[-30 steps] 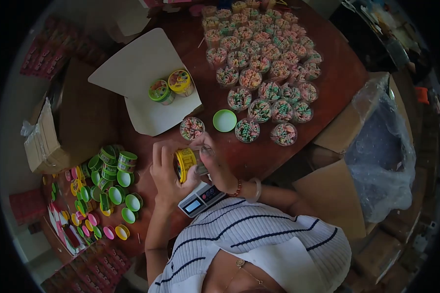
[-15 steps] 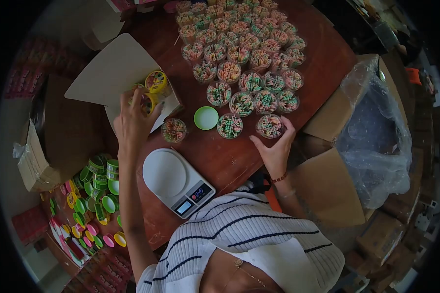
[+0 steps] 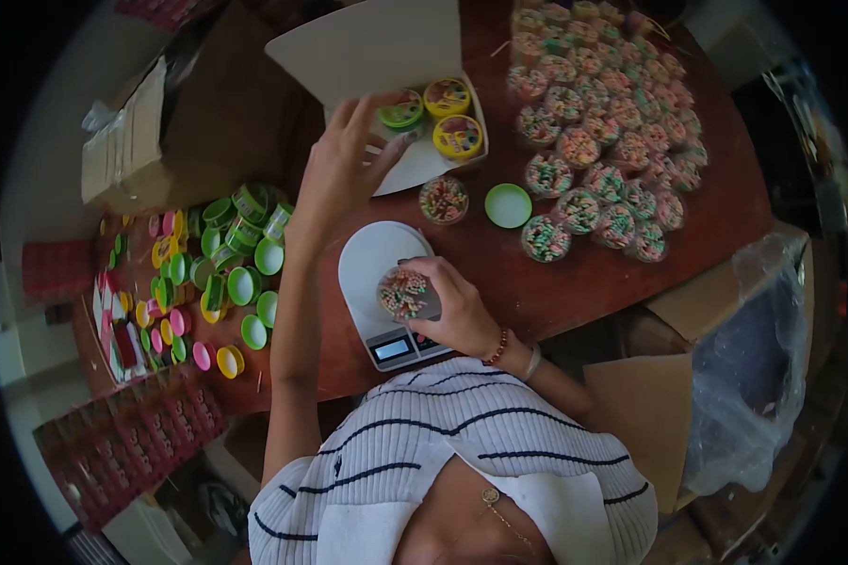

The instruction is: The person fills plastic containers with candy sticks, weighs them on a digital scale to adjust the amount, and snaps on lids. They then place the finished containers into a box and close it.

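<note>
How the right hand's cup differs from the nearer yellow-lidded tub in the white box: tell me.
The cup is open, its sticks showing; the tub is capped in yellow. The cup is in the right hand over the scale; the tub sits in the white box. Both are round.

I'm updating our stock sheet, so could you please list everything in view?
Table: one, red-brown, centre.
Scale: one, white, near edge.
Carton: one, white, beyond the scale.
Tubs: three, one green, two yellow, in the carton.
Cups: dozens, clear with multicoloured sticks, mostly right; one over the scale.
Loose lid: one, green and white, by the cups.
Lids: many, green, yellow and pink, left.
Boxes: at least two, brown, left and right.
Packs: several, red, left.
Top: one, white, dark-striped, on the person.
Left hand: one, bare, by the green tub.
Right hand: one, bare, holding a cup.
</note>
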Available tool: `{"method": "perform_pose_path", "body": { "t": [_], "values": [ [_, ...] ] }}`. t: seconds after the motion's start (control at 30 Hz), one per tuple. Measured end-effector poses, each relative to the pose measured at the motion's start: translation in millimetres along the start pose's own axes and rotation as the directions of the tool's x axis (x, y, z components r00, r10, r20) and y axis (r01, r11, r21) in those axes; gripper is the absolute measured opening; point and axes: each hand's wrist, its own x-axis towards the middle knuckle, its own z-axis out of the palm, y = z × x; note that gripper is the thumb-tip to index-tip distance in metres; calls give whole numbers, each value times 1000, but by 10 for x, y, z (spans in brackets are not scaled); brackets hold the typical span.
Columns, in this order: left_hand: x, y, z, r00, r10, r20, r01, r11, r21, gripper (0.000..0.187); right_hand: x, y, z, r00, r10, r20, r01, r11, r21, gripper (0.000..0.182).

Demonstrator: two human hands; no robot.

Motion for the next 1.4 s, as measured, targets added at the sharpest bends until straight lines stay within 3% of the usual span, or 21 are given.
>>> {"method": "perform_pose_path", "body": {
  "t": [0.03,0.1,0.17,0.2,0.27,0.33,0.5,0.57,0.63,0.73,0.83,1.0,1.23,1.4],
  "values": [
    [-78,16,-148,998,-45,-32,43,997,-68,45,47,91,134,999,-18,30,18,1000,15,70],
    [-310,-6,-462,991,-75,-108,71,997,-36,40,119,87,206,998,-33,51,32,999,17,72],
    [-564,-37,-705,977,-146,-156,150,989,13,35,191,-55,82,997,-70,-44,69,997,-32,74],
    [-690,-86,-777,974,-152,-169,156,988,7,33,176,-22,2,994,-22,-110,18,999,-41,66],
    [-882,-196,-826,966,-190,-176,191,981,-13,32,243,119,-188,970,-26,-241,-58,940,-335,47],
    [-1045,-242,-824,954,-243,-176,241,970,-31,31,438,180,-399,959,-52,-280,-90,879,-469,26],
    [-1104,-304,-627,972,-212,-102,206,977,-63,28,815,172,-724,995,0,99,66,745,-664,10],
    [-1041,-320,-559,979,-184,-83,178,981,-79,27,928,137,-752,980,16,198,125,727,-675,12],
    [-950,-307,-463,999,-38,-22,36,998,-53,26,1027,118,-787,944,26,328,225,677,-701,15],
    [-789,-310,-247,999,14,-32,-17,997,-77,19,1179,140,-860,897,116,427,243,677,-695,16],
    [-604,-362,-45,993,95,67,-93,995,-37,17,1222,198,-893,872,29,489,326,711,-623,17],
    [-323,-338,197,937,235,259,-260,964,64,12,1162,224,-957,889,50,456,275,737,-617,17],
    [-112,-267,425,867,347,358,-442,867,230,8,1043,333,-953,940,56,337,136,843,-520,14],
    [-18,-87,444,882,217,418,-398,817,417,6,1030,384,-963,951,30,307,122,879,-461,16]
  ]
}}
